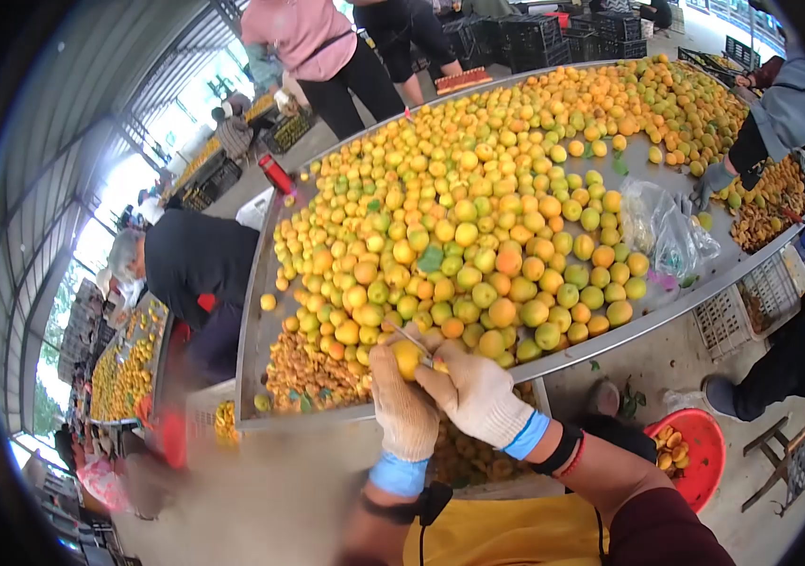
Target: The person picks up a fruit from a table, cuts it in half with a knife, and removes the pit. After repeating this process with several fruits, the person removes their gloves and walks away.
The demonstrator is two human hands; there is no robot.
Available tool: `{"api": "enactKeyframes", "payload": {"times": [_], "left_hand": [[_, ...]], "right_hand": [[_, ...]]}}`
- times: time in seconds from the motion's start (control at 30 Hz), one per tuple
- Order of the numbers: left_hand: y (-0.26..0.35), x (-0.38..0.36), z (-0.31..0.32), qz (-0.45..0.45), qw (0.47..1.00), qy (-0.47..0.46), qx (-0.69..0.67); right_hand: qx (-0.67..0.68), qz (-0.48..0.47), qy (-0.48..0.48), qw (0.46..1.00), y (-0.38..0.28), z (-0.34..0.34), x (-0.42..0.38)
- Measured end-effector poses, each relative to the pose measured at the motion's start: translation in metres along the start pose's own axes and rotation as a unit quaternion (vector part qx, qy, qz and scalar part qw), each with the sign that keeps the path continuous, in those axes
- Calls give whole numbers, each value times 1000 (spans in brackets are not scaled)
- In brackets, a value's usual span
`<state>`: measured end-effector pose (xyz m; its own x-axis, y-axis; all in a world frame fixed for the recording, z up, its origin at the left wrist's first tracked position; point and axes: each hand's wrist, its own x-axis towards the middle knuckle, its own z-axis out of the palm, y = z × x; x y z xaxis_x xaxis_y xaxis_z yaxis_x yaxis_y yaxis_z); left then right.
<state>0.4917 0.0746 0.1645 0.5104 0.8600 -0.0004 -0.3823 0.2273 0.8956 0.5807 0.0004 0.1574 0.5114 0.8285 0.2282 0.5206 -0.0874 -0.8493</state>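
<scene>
In the head view both my hands wear off-white knit gloves over blue cuffs and meet at the table's near edge. My left hand (404,406) is closed round a yellow apricot (406,358). My right hand (480,389) grips a small knife (412,334), its thin blade lying against the fruit; the handle is hidden in the glove. Just beyond them spreads a big heap of yellow-orange apricots (459,236), some greenish. Left of my hands lies a pile of brown apricot pits (303,368).
The metal table (667,316) has a raised rim. A clear plastic bag (667,231) lies on it, right. A red bucket (704,457) with apricot halves stands below, beside a folding stool (785,453). People work around, one with a gloved hand (712,181) at the right.
</scene>
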Motion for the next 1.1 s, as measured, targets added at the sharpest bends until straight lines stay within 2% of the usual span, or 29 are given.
{"api": "enactKeyframes", "payload": {"times": [0.07, 0.13, 0.23, 0.27, 0.3, 0.33, 0.4, 0.43, 0.47, 0.5, 0.53, 0.6, 0.63, 0.67, 0.7, 0.73, 0.77, 0.83, 0.87, 0.93, 0.97, 1.0, 1.03, 1.07, 1.1], "left_hand": [[1, -2, -2, 18, 999, -10, 28], [1, 0, -2, 36, 998, 20, 53], [9, -2, 3, 51, 994, -4, 97], [8, 1, 0, 94, 982, -8, 161], [7, 2, -3, 93, 982, -9, 164], [8, 3, -5, 92, 976, -9, 198], [12, 10, -6, 92, 969, -11, 230], [15, 15, -6, 128, 950, -45, 280], [16, 17, -9, 157, 928, -75, 329], [13, 30, -23, 52, 966, -89, 238], [8, 40, -35, -57, 984, -92, 142], [16, 33, -5, -86, 995, -49, 20], [-3, 51, -19, -123, 986, -63, -93], [-4, 54, -17, -83, 984, -94, -125], [-1, 56, -20, -92, 973, -158, -139], [-3, 58, -22, -89, 971, -161, -150], [-5, 59, -22, -86, 969, -169, -159], [-4, 55, -23, -92, 967, -170, -164], [-3, 53, -22, -97, 965, -175, -170], [0, 49, -17, -97, 966, -150, -187], [2, 47, -17, -95, 966, -127, -205], [0, 51, -23, -91, 958, -164, -218], [-1, 52, -26, -91, 958, -161, -219], [-2, 52, -27, -92, 948, -197, -234], [-3, 52, -29, -93, 935, -234, -250]], "right_hand": [[39, 6, -16, 999, 2, 4, -1], [48, 21, -21, 998, -3, 2, -3], [98, 44, -26, 994, 0, 5, -1], [244, 94, -75, 962, 1, 4, -1], [383, 141, -125, 904, 2, 4, -2], [385, 142, -125, 903, -1, 0, -2], [492, 268, -208, 802, -7, -17, 5], [492, 269, -209, 801, -7, -21, 9], [530, 299, -231, 759, -5, -23, 10], [565, 334, -255, 710, -2, -23, 8], [568, 315, -271, 710, -4, -27, 7], [586, 275, -296, 703, -3, -38, 6], [602, 249, -300, 697, 0, -41, 7], [621, 225, -285, 695, 3, -45, 8], [637, 199, -269, 695, 7, -49, 10], [625, 144, -240, 728, 12, -47, 13], [593, 142, -209, 764, 16, -51, 17], [462, 122, -120, 870, 13, -52, 19], [463, 125, -121, 869, 11, -51, 17], [282, 134, -126, 942, 7, -45, 14], [282, 136, -129, 941, 3, -40, 11], [316, 165, -139, 924, -1, -35, 8], [350, 193, -147, 905, -4, -31, 5], [293, 151, -155, 931, 3, -21, 3], [293, 153, -156, 931, 7, -17, 3]]}}
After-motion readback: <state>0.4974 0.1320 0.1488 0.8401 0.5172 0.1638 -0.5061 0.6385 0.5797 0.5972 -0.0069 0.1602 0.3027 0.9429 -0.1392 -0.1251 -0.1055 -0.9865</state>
